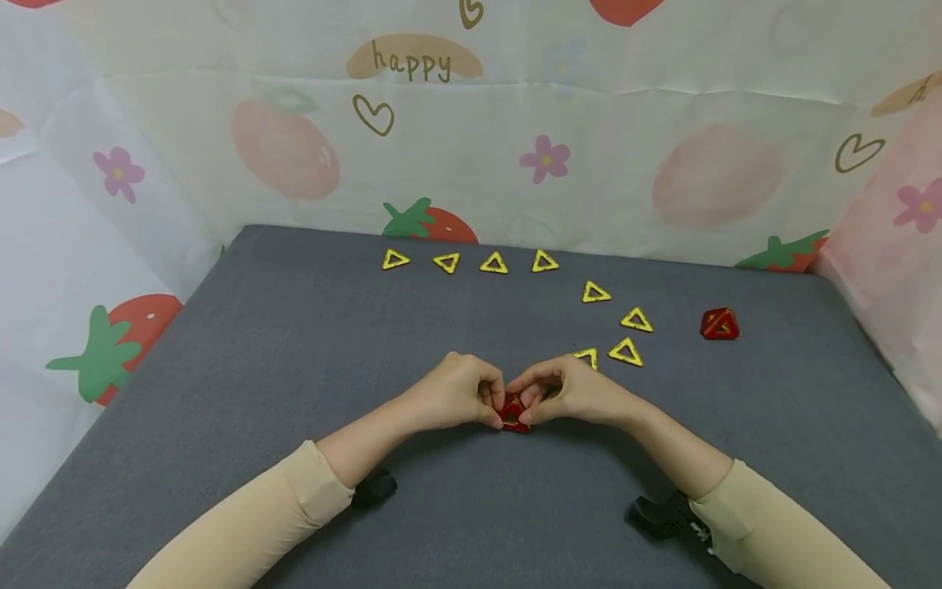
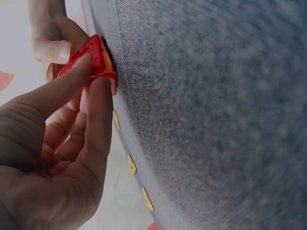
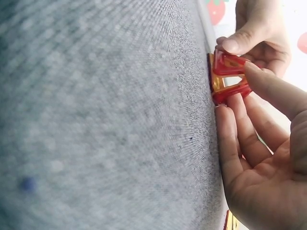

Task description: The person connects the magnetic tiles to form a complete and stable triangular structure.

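Note:
Both hands meet over a small shape built of red triangular frames (image 1: 514,413) near the middle of the grey table. Its table-side face looks yellow in the right wrist view, where the red frames (image 3: 224,63) lean together above it. My left hand (image 1: 456,396) pinches the shape's left side between thumb and fingers; the left wrist view shows the thumb lying across a red frame (image 2: 98,56). From the right, my right hand (image 1: 577,394) pinches it, thumb on the near side and fingers behind. Fingers hide part of the shape.
Several yellow triangular frames lie flat, some in a row at the back, such as one triangle (image 1: 494,263), others toward the right, like another triangle (image 1: 625,352). One is partly behind the right hand. A red built shape (image 1: 719,324) stands farther right. Printed cloth (image 1: 589,106) hangs behind.

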Available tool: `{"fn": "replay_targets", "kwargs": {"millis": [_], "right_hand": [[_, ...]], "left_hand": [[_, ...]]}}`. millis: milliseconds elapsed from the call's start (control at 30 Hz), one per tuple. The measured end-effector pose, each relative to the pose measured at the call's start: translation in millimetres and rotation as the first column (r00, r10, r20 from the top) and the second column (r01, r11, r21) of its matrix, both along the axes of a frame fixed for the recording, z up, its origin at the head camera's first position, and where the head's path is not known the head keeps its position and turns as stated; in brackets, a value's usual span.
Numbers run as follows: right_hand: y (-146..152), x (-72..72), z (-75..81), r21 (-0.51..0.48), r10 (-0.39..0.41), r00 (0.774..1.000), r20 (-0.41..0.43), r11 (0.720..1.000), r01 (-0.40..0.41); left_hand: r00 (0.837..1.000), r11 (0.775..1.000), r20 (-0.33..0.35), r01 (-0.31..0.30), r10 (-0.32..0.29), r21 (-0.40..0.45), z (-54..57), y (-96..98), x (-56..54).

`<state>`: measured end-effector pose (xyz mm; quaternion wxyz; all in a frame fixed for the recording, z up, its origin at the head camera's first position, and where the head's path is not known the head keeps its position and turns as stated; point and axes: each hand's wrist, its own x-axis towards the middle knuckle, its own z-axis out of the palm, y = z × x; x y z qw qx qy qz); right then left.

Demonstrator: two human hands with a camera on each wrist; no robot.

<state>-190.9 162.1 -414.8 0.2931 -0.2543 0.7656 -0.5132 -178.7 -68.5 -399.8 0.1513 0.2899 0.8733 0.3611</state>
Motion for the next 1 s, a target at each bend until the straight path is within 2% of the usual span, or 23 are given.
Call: {"fn": "replay_targets", "kwargs": {"millis": [167,400,533,1000], "right_hand": [[0.1,0.3,0.1,0.003,0.0,1.0,-0.001,1.0,0.0],[0.0,-0.1,-0.3,0.014,-0.002,1.0,-0.01,1.0,0.002],[-0.5,-0.2,-0.1,0.02,0.002,1.0,-0.013,1.0,-0.001],[-1.4,-0.5,0.9,0.029,0.014,1.0,-0.017,0.999,-0.014]], "left_hand": [[0.997,0.999,0.067,-0.03,0.028,0.039,0.5,-1.0,-0.1],[0.985,0.994,0.166,-0.067,0.053,0.084,-1.0,0.5,-1.9],[0.983,0.994,0.178,-0.062,0.045,0.091,-1.8,1.1,-2.1],[0.988,0.998,0.151,-0.033,0.024,0.053,1.6,1.5,-2.1]]}}
